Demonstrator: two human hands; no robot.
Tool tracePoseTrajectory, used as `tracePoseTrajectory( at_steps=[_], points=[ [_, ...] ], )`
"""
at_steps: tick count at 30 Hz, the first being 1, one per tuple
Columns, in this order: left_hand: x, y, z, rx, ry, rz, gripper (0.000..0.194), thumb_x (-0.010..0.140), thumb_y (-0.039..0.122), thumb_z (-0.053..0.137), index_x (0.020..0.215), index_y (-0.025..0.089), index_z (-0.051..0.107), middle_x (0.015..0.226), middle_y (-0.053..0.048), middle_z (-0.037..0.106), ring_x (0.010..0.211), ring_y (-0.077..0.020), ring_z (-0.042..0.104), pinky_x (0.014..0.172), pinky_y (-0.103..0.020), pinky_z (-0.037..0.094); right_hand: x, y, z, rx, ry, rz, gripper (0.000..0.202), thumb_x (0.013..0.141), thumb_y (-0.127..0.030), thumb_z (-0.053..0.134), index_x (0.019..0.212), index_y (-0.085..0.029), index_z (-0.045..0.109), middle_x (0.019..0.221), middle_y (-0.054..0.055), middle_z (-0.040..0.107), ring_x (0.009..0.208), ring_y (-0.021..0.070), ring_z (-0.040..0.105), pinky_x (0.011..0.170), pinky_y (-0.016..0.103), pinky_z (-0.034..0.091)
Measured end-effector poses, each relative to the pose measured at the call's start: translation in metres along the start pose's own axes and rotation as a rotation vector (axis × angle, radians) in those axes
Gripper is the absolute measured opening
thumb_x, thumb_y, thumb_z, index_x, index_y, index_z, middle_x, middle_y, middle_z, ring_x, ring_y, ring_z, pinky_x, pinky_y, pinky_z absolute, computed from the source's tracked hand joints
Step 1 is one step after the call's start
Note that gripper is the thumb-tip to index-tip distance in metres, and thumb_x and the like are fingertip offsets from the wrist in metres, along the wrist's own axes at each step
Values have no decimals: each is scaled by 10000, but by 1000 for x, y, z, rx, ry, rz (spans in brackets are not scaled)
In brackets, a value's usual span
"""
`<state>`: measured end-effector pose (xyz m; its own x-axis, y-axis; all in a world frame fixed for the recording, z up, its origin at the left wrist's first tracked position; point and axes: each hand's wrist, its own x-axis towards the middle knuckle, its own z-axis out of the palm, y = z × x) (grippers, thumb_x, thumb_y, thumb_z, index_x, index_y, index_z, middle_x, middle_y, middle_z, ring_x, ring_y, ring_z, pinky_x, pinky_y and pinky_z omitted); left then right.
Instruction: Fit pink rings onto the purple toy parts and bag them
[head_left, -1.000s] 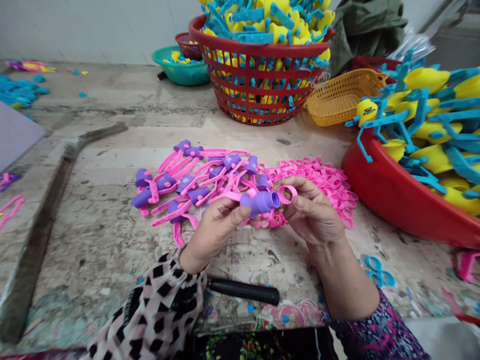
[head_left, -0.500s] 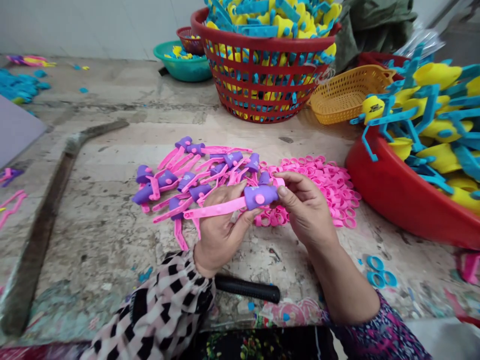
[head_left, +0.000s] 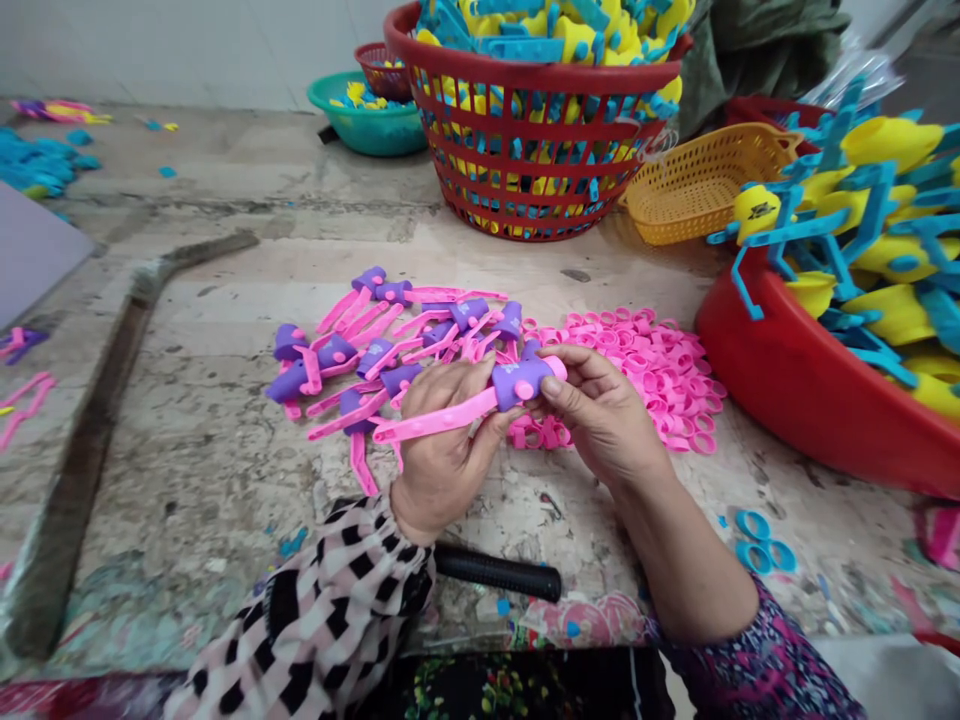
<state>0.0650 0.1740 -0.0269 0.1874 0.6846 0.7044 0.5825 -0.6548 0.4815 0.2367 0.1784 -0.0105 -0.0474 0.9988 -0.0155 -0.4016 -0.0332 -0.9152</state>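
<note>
My left hand (head_left: 442,450) is closed around a purple plastic sleeve (head_left: 516,384) with a long pink arm (head_left: 435,418) that slants down to the left over my knuckles. At the sleeve's right end, the thumb and fingers of my right hand (head_left: 600,405) pinch a small pink ring (head_left: 555,367). The ring touches the sleeve's end; how far it sits on it is partly hidden by my thumb. Behind my left hand lies a heap of similar purple and pink pieces (head_left: 375,355). Just beyond my right hand spreads a pile of loose pink rings (head_left: 660,365).
A tall red basket (head_left: 525,150) of yellow and blue parts stands at the back. At right are a red basin (head_left: 795,390) piled with such parts and an orange basket (head_left: 682,195). A black handle (head_left: 499,572), several blue rings (head_left: 753,524) and a bent metal bar (head_left: 97,430) lie nearer.
My right hand has brought the pink ring from just above the purple sleeve's right end down against that end. My left hand keeps its hold, and the view has shifted slightly.
</note>
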Motion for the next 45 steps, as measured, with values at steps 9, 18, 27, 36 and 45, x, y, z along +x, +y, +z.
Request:
tracePoseTrajectory(
  at_steps=[9,18,27,36,45],
  points=[
    [-3,2,7,196,-160,44,565,876,302,564,1386,116,405,1399,-185,491,1404,-349,284,1134,-563,225,2,-1,-1,13,122,-62,263,683,-209,790,925,-248,693,866,-31,669,676,96,635,620,229,568],
    [-2,9,-3,-18,63,141,432,808,223,643,1228,233,541,1253,-89,582,1268,-294,487,1072,-509,369,19,-13,-30,-2,249,-276,232,674,-190,791,862,-261,675,820,-52,642,652,78,607,621,216,543],
    [6,9,-6,-230,-92,-241,196,885,324,563,924,178,688,915,-62,657,898,-188,612,838,-349,488,10,-21,-43,-236,-24,-183,273,653,-217,807,908,-248,715,807,-16,629,640,116,594,576,245,551],
    [14,4,-9,-1073,-488,-780,280,835,409,637,1020,203,674,951,-51,687,759,-159,641,663,-267,509,5,-30,-45,-227,-104,-180,270,591,-270,823,841,-246,728,837,16,676,760,178,606,629,296,515],
    [11,1,-4,-1626,-629,-1057,418,884,504,486,1079,185,673,993,-118,722,865,-238,693,779,-364,550,10,-29,-47,-192,76,-306,234,642,-287,750,864,-297,675,844,4,635,781,198,598,663,336,522]
  ],
)
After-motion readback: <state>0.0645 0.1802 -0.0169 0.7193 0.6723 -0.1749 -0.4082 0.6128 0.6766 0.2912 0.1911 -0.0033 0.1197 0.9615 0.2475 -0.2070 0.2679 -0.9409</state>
